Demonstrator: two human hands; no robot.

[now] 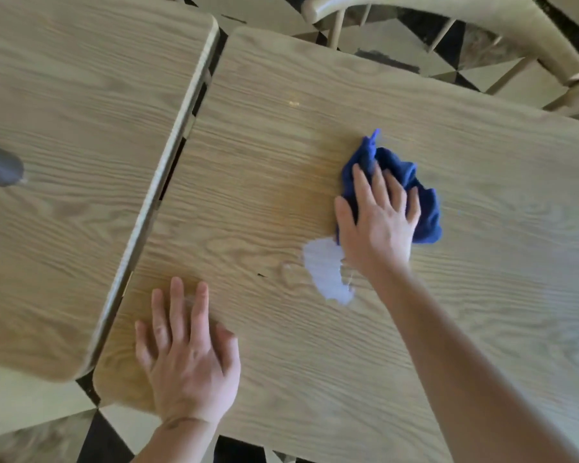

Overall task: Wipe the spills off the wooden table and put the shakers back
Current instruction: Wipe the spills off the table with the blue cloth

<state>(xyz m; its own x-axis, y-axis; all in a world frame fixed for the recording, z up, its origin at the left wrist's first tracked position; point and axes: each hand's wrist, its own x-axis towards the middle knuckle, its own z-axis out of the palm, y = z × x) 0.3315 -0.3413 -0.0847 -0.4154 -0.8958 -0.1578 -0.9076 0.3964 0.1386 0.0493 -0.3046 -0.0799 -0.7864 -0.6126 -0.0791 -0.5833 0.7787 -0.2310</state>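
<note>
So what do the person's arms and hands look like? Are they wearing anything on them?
Both arms are bare as far as the picture shows: no sleeves, gloves, watch or bracelets. I can't see any rings on the left hand or the right hand, though the picture is a little blurry. There's a small dark mark on the left wrist, maybe a tattoo, too blurred to tell for sure.

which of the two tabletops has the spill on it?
The right-hand tabletop: a pale puddle lies beside the blue cloth under the right hand. The left tabletop shows none.
</note>
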